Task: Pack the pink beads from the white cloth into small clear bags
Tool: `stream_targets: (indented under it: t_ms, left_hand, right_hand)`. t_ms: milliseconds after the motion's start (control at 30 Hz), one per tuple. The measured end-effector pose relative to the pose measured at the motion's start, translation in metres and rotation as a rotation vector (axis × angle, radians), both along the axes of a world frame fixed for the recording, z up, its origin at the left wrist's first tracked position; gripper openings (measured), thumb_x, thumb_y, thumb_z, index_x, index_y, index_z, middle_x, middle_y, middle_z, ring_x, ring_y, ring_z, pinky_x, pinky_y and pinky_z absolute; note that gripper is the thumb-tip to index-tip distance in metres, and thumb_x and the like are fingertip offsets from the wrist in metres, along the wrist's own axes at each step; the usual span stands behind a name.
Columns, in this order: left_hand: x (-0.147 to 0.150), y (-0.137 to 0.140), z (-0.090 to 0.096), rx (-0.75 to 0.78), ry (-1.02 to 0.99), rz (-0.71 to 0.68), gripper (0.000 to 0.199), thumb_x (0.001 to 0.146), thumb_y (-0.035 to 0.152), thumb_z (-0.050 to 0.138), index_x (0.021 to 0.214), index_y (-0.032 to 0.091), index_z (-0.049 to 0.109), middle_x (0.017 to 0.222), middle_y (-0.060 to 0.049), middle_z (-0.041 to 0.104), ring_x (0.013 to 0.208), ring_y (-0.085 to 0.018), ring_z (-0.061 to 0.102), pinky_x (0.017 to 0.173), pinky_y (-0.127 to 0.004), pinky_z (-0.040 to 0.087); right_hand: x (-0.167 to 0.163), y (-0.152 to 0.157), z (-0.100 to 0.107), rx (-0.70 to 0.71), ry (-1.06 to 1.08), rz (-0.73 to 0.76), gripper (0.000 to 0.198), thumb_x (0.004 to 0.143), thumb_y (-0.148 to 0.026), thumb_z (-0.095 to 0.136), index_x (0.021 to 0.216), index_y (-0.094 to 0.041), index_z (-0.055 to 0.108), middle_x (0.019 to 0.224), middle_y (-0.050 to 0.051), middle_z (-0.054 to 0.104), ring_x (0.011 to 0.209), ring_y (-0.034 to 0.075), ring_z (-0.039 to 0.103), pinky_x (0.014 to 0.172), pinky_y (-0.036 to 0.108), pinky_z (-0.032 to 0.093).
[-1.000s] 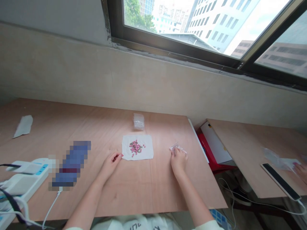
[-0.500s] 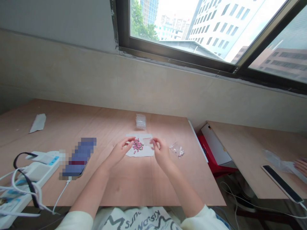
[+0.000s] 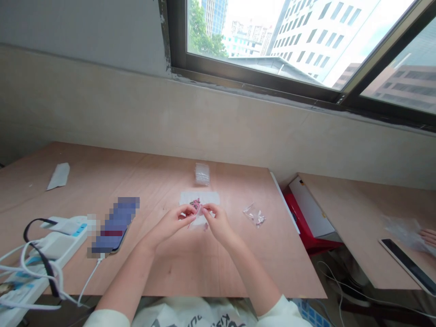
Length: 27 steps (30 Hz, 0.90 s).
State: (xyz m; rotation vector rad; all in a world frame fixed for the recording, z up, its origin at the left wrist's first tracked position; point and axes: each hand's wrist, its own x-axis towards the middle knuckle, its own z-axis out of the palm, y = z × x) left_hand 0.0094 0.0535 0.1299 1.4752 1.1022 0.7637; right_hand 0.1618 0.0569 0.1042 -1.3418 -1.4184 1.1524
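At six o'clock from the pink beads (image 3: 195, 201), left hand (image 3: 171, 223) and right hand (image 3: 218, 223) fingertips pinch a small clear bag (image 3: 200, 211); uneven tugging could scatter beads.

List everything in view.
Desks: two, brown, centre and right
Sheet: one, white, centre
Beads: many, pink, on sheet
Film: one, clear, centre
Bag: one, clear, right of sheet
Packet: one, clear, rear
Scrap: one, white, left
Pixelated device: one, blue, left
Power strip: one, white, left
Cables: several, mostly white, both sides
Box: one, white, between desks
Red thing: one, between desks
Slab: one, black, right desk
Wall: one, beige, rear
Window: one, dark, top
Another person's hand: one, right
Left hand: one, at film
Right hand: one, at film
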Motion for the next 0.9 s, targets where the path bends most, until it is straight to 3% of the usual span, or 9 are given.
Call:
stream_targets:
  t_ms: [100, 167, 333, 567, 733, 900]
  left_hand:
    - [0.001, 0.003, 0.003, -0.013, 0.004, 0.009, 0.02, 0.067, 0.034, 0.052, 0.071, 0.016, 0.057, 0.072, 0.0, 0.056, 0.064, -0.012, 0.051, 0.062, -0.024, 0.04]
    - [0.0, 0.005, 0.005, -0.014, 0.011, 0.03, 0.02, 0.066, 0.035, 0.053, 0.069, 0.015, 0.057, 0.07, 0.0, 0.056, 0.065, -0.013, 0.051, 0.061, -0.024, 0.04]
    - [-0.001, 0.009, 0.007, -0.012, 0.034, 0.022, 0.02, 0.066, 0.035, 0.053, 0.067, 0.015, 0.056, 0.069, -0.001, 0.058, 0.069, -0.014, 0.052, 0.064, -0.024, 0.04]
    - [-0.005, 0.002, 0.001, -0.069, 0.071, -0.016, 0.019, 0.066, 0.032, 0.052, 0.065, 0.014, 0.056, 0.062, 0.001, 0.056, 0.059, -0.012, 0.05, 0.058, -0.023, 0.038]
    - [-0.006, -0.005, 0.002, -0.12, 0.005, -0.129, 0.019, 0.069, 0.032, 0.051, 0.065, 0.014, 0.055, 0.063, 0.0, 0.056, 0.059, -0.011, 0.048, 0.058, -0.023, 0.038]
    - [-0.006, -0.009, 0.001, -0.143, -0.074, -0.138, 0.02, 0.071, 0.033, 0.05, 0.063, 0.015, 0.05, 0.06, 0.001, 0.052, 0.064, -0.013, 0.05, 0.062, -0.025, 0.038]
  right_hand:
    - [-0.002, -0.001, 0.005, 0.109, -0.141, -0.17, 0.01, 0.065, -0.026, 0.053, 0.073, -0.019, 0.053, 0.079, 0.003, 0.053, 0.081, 0.017, 0.046, 0.071, 0.03, 0.036]
    - [-0.004, -0.003, 0.009, 0.134, -0.189, -0.213, 0.01, 0.066, -0.027, 0.052, 0.071, -0.019, 0.049, 0.077, 0.003, 0.051, 0.078, 0.016, 0.045, 0.07, 0.029, 0.035]
    - [-0.015, -0.007, 0.014, 0.021, -0.149, 0.075, 0.024, 0.075, -0.036, 0.039, 0.06, -0.018, 0.041, 0.059, -0.002, 0.043, 0.056, 0.01, 0.038, 0.053, 0.023, 0.029]
    - [-0.015, -0.004, 0.01, -0.143, -0.006, 0.264, 0.026, 0.072, -0.036, 0.044, 0.055, -0.016, 0.039, 0.052, -0.003, 0.042, 0.051, 0.008, 0.039, 0.051, 0.022, 0.03]
    - [-0.01, -0.006, 0.006, -0.247, 0.141, 0.328, 0.017, 0.069, -0.026, 0.047, 0.056, -0.016, 0.042, 0.051, -0.004, 0.044, 0.051, 0.007, 0.042, 0.051, 0.021, 0.031]
    - [-0.007, -0.009, 0.006, -0.277, 0.225, 0.34, 0.014, 0.065, -0.018, 0.047, 0.052, -0.015, 0.042, 0.048, -0.004, 0.045, 0.048, 0.006, 0.041, 0.05, 0.02, 0.03]
